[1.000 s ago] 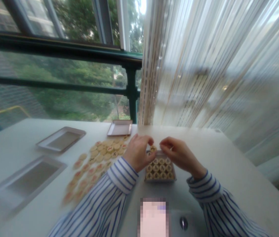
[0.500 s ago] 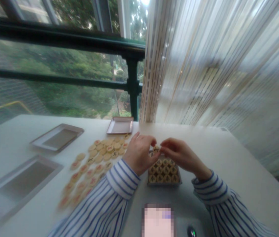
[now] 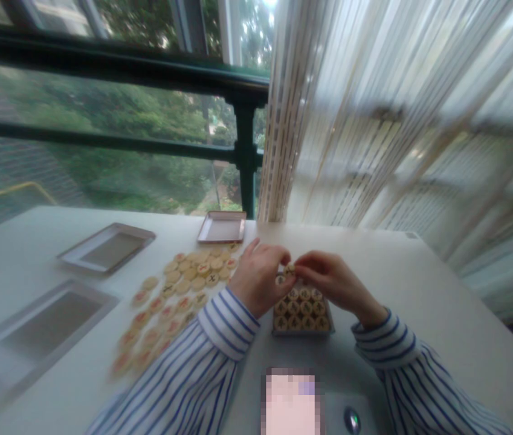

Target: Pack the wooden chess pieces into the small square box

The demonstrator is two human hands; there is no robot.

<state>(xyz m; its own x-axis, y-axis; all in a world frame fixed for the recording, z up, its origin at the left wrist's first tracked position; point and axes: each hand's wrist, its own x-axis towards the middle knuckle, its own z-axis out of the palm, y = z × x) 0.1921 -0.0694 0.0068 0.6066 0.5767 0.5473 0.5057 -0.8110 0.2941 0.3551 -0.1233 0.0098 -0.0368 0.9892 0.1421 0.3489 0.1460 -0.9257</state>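
Note:
My left hand (image 3: 260, 279) and my right hand (image 3: 329, 280) meet above a small box (image 3: 302, 309) packed with round wooden game pieces. Between the fingertips of both hands is one round wooden piece (image 3: 289, 269), pinched from each side. The box sits on the white table (image 3: 419, 314) just under my hands. Many loose wooden pieces (image 3: 179, 296), some marked red and some black, lie spread on the table to the left of my left hand. Both my sleeves are white with blue stripes.
Two shallow trays lie at the left, one near (image 3: 43, 329) and one farther back (image 3: 106, 248). A small box lid (image 3: 222, 227) rests by the window. A curtain (image 3: 374, 121) hangs at the right behind the table. A dark round object (image 3: 351, 420) is at the bottom edge.
My hands have come closer together over the box, both now pinching the single piece. The view has shifted slightly; the loose pieces and trays have not moved.

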